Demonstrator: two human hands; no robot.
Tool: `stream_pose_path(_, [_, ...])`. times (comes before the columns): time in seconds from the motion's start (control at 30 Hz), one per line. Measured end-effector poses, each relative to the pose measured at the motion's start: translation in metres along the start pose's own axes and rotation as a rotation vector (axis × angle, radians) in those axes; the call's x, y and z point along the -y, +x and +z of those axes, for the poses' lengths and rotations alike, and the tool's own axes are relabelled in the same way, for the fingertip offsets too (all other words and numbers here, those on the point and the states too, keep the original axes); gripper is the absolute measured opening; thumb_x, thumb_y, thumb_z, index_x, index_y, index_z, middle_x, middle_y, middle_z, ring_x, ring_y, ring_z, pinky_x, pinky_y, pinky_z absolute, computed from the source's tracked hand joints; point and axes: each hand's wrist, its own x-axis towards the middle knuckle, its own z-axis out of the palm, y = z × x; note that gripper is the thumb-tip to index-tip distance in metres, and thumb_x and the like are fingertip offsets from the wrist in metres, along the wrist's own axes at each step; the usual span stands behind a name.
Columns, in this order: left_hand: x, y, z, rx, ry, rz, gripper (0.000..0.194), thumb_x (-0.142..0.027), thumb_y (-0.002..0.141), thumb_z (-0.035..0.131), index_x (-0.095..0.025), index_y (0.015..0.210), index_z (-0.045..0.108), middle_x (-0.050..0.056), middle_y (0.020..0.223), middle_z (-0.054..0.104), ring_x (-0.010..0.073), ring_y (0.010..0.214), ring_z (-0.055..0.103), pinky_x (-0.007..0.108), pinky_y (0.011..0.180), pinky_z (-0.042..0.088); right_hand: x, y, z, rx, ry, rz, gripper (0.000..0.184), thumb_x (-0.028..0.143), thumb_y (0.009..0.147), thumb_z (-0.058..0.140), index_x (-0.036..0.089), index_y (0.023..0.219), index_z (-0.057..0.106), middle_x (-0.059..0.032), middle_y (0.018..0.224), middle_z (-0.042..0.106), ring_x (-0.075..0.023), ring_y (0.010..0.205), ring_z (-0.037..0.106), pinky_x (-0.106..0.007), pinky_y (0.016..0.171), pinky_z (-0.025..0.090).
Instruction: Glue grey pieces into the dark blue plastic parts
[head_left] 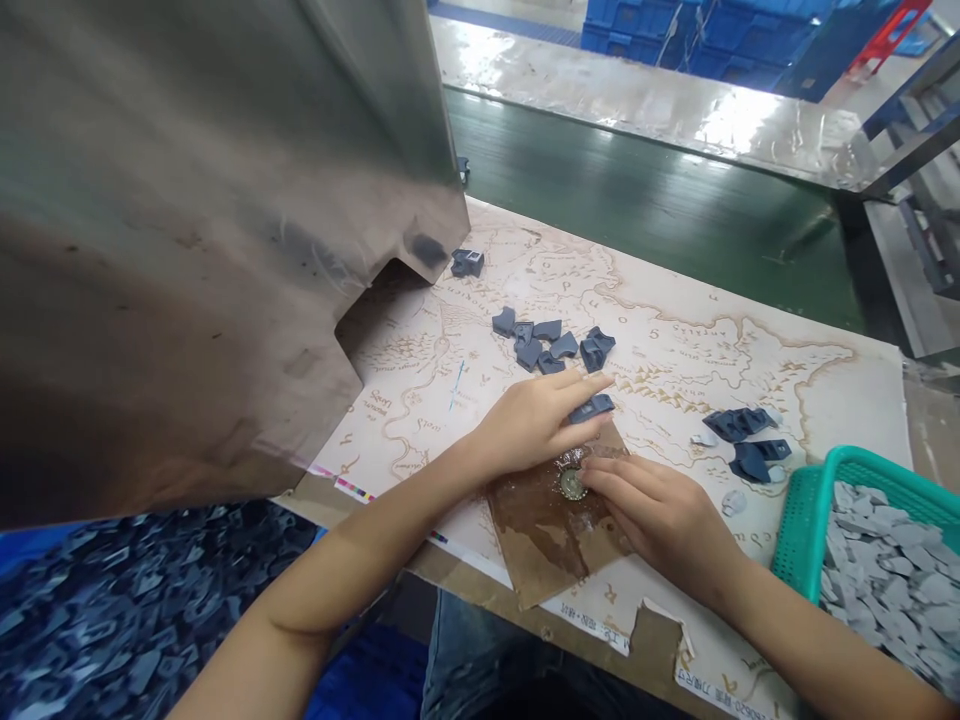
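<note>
My left hand lies palm down, its fingertips pressed over a dark grey moulded plastic part. My right hand rests with closed fingers right next to a round ribbed metal disc. That disc sits on a wet brown cardboard pad, and both hands lie over the pad. Just beyond my left fingers lies a loose cluster of similar dark grey parts. Further dark grey parts lie to the right, with small pale grey pieces beside them.
A large dull metal hood fills the left side, and a blue bin of dark parts lies below it. A teal basket of pale grey parts sits at the right on the map-printed table mat. A green conveyor belt runs behind.
</note>
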Motion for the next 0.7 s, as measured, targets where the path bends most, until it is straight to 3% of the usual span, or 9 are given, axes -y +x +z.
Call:
stream_pose_path(0.13, [-0.002, 0.0, -0.001, -0.016, -0.063, -0.061, 0.031, -0.032, 0.089, 0.051, -0.015, 0.114, 0.056, 0.006, 0.098, 0.07, 0.0157, 0.079, 0.065, 0.028, 0.07, 0.051, 0.001, 0.001, -0.003, -0.041, -0.003, -0.011, 0.027, 0.004, 0.089, 0.037, 0.013, 0.089, 0.063, -0.0074, 0.087, 0.073, -0.0176, 0.075, 0.069, -0.029, 0.06, 0.057])
stream_pose_path(0.2, [-0.001, 0.001, -0.003, -0.065, -0.096, -0.078, 0.024, -0.032, 0.088, 0.052, -0.015, 0.105, 0.057, 0.004, 0.088, 0.07, 0.0133, 0.069, 0.063, 0.026, 0.064, 0.05, 0.001, 0.002, -0.006, -0.135, 0.052, 0.044, 0.021, 0.004, 0.088, 0.044, 0.014, 0.093, 0.062, -0.0077, 0.09, 0.072, -0.0166, 0.08, 0.069, -0.028, 0.067, 0.058])
stream_pose_path(0.3, [0.001, 0.001, -0.004, -0.148, -0.141, 0.028, 0.017, -0.03, 0.088, 0.053, -0.016, 0.096, 0.058, 0.004, 0.087, 0.068, 0.0124, 0.073, 0.062, 0.024, 0.064, 0.051, 0.001, 0.003, -0.015, -0.313, 0.099, 0.204, 0.018, 0.005, 0.085, 0.054, 0.018, 0.095, 0.061, -0.0055, 0.089, 0.071, -0.0144, 0.083, 0.068, -0.026, 0.074, 0.057])
stream_pose_path(0.4, [0.003, 0.001, -0.003, -0.169, -0.152, 0.187, 0.015, -0.024, 0.09, 0.049, -0.016, 0.098, 0.059, 0.006, 0.095, 0.067, 0.014, 0.089, 0.062, 0.026, 0.075, 0.052, 0.001, 0.003, -0.023, -0.425, 0.077, 0.342, 0.017, 0.008, 0.084, 0.058, 0.02, 0.096, 0.062, -0.0036, 0.089, 0.071, -0.0134, 0.08, 0.067, -0.025, 0.071, 0.058])
stream_pose_path(0.5, [0.002, 0.001, -0.001, -0.12, -0.151, 0.269, 0.019, -0.024, 0.091, 0.048, -0.016, 0.104, 0.06, 0.008, 0.1, 0.066, 0.0148, 0.092, 0.062, 0.029, 0.08, 0.052, 0.001, 0.003, -0.026, -0.445, 0.066, 0.372, 0.018, 0.01, 0.084, 0.058, 0.021, 0.098, 0.062, -0.0032, 0.093, 0.071, -0.0132, 0.078, 0.067, -0.026, 0.068, 0.058])
stream_pose_path(0.7, [0.0, 0.002, -0.004, 0.033, -0.252, 0.277, 0.025, -0.032, 0.092, 0.049, -0.016, 0.106, 0.062, 0.007, 0.094, 0.068, 0.0145, 0.087, 0.062, 0.027, 0.078, 0.05, 0.0, 0.003, -0.025, -0.433, 0.076, 0.321, 0.021, 0.005, 0.084, 0.056, 0.022, 0.095, 0.062, -0.0018, 0.093, 0.071, -0.0141, 0.087, 0.068, -0.028, 0.077, 0.058])
